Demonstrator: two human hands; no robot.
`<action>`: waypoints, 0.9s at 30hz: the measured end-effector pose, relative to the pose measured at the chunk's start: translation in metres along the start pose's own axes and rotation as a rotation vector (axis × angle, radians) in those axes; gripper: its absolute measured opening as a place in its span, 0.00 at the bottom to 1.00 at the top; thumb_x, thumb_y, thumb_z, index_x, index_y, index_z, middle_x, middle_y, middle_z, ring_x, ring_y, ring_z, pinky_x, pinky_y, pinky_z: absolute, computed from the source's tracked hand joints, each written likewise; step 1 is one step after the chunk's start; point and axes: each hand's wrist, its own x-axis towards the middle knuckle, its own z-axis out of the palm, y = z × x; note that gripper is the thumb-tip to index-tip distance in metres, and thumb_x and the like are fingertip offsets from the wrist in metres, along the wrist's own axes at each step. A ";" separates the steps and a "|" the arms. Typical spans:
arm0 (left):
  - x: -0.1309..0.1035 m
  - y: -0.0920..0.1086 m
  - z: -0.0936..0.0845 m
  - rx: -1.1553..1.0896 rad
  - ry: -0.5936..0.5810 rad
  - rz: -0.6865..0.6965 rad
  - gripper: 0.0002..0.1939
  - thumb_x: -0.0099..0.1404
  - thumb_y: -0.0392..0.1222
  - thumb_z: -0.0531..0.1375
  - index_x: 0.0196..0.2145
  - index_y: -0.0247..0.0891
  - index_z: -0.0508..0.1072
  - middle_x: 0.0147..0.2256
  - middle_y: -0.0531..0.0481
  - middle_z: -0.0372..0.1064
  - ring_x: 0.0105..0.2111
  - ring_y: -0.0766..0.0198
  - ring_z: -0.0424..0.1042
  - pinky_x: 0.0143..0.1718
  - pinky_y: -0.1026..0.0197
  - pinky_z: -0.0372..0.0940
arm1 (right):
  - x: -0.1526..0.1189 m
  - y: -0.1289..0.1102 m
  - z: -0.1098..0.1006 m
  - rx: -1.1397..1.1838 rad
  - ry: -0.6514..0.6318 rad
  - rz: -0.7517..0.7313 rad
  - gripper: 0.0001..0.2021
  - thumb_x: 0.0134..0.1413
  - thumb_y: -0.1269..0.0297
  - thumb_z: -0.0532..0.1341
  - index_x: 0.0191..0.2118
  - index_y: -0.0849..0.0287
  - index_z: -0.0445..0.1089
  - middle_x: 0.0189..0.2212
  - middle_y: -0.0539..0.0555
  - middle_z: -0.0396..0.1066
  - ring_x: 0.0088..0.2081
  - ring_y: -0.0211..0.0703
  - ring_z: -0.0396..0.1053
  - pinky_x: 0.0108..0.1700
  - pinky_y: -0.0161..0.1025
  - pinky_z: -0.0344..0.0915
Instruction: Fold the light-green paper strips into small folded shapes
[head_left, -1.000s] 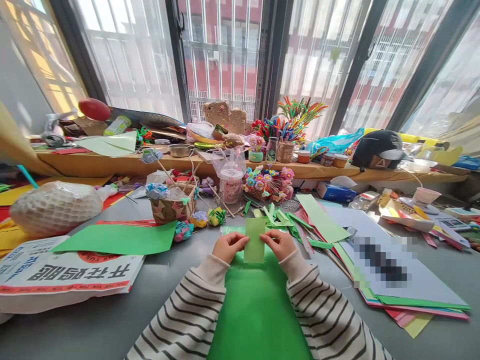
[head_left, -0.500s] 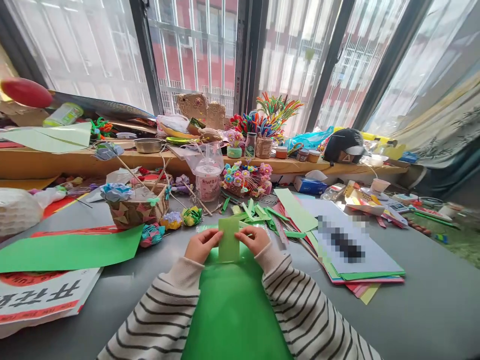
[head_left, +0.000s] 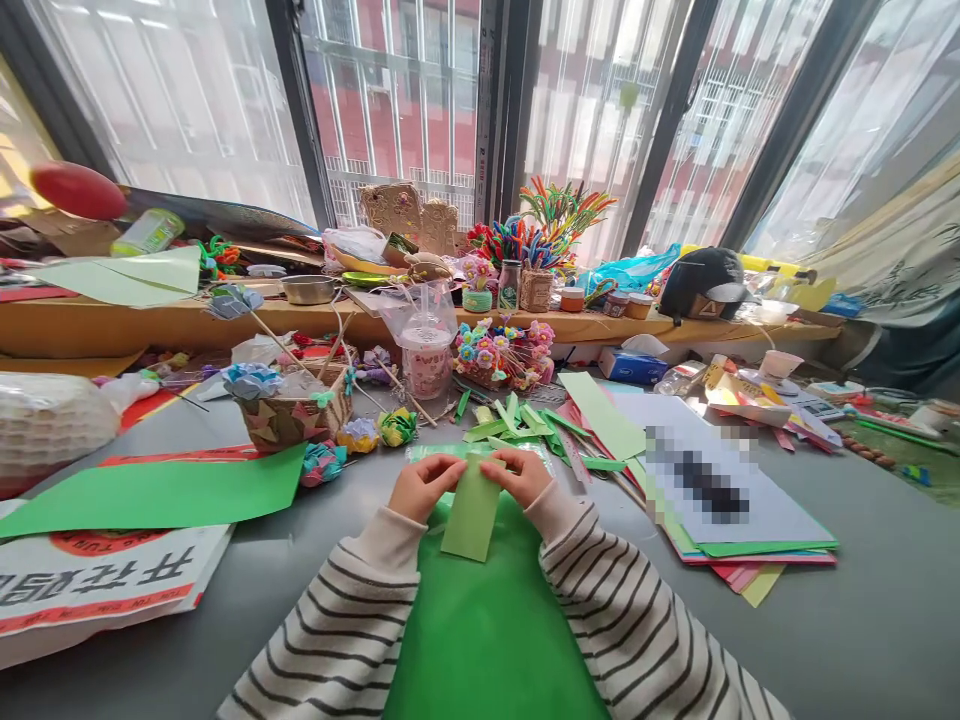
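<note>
A light green paper strip hangs tilted between my two hands, its lower end nearer to me. My left hand pinches its upper left edge with closed fingers. The upper right part is pinched by my right hand, whose fingers are also closed. Below the strip lies a smooth green sheet. Just beyond my hands is a heap of cut green paper pieces.
On the right lies a stack of coloured paper topped by a white sheet. To the left are a large green paper, a printed bag and a basket with paper flowers. A lidded cup stands behind.
The strip has tilted, with its lower end swung toward me and left, and more of its length shows. My hands now hold it near its top. The view has shifted slightly left.
</note>
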 end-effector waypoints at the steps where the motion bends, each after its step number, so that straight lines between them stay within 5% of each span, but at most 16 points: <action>1: 0.000 0.000 0.000 0.013 -0.012 0.008 0.12 0.41 0.46 0.60 0.21 0.33 0.69 0.19 0.52 0.66 0.22 0.68 0.63 0.26 0.65 0.61 | 0.000 0.000 0.001 0.003 -0.017 -0.015 0.10 0.39 0.60 0.57 0.20 0.62 0.67 0.16 0.48 0.63 0.21 0.34 0.60 0.23 0.30 0.57; 10: -0.003 0.000 0.001 0.131 -0.153 -0.050 0.13 0.43 0.47 0.60 0.20 0.33 0.69 0.18 0.53 0.64 0.20 0.69 0.62 0.23 0.66 0.58 | 0.002 0.009 -0.007 -0.039 0.193 0.034 0.11 0.41 0.58 0.55 0.23 0.62 0.68 0.17 0.50 0.65 0.21 0.35 0.60 0.22 0.31 0.57; 20: 0.000 -0.003 -0.005 0.024 -0.111 -0.083 0.14 0.40 0.48 0.61 0.18 0.33 0.67 0.17 0.52 0.66 0.20 0.67 0.65 0.26 0.63 0.62 | 0.007 0.019 -0.021 0.013 0.532 0.163 0.18 0.38 0.51 0.55 0.24 0.64 0.68 0.19 0.52 0.66 0.21 0.37 0.60 0.22 0.32 0.57; 27: 0.002 -0.004 -0.008 0.104 0.125 0.039 0.15 0.42 0.50 0.59 0.22 0.33 0.68 0.21 0.49 0.68 0.24 0.64 0.67 0.30 0.61 0.63 | 0.007 0.018 -0.023 -0.011 0.563 0.172 0.18 0.39 0.51 0.54 0.24 0.63 0.68 0.18 0.52 0.65 0.21 0.36 0.60 0.21 0.32 0.57</action>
